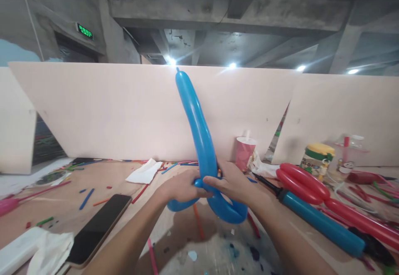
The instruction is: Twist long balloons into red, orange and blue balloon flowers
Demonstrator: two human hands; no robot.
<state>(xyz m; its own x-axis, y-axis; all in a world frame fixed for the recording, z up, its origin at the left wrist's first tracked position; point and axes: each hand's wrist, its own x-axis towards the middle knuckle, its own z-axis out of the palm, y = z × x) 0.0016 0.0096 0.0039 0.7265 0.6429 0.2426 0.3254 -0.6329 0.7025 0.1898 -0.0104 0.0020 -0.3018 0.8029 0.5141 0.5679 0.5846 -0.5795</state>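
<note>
A long blue balloon [199, 129] stands nearly upright at the centre, its nozzle tip leaning up and to the left. Its lower part is bent into loops below the hands. My left hand [183, 185] is closed round the balloon's twisted part from the left, beside a small blue bubble. From the right, my right hand [232, 181] grips the same balloon, its thumb across the front at the joint. Some fingers of both hands are hidden behind the balloon.
A phone [101, 227] and tissues lie at the left. A teal pump [321, 221] and a red balloon [358, 216] lie at the right. A pink cup [245, 154] and a yellow-lidded jar [318, 158] stand near the upright board [124, 112]. Balloon scraps are scattered on the table.
</note>
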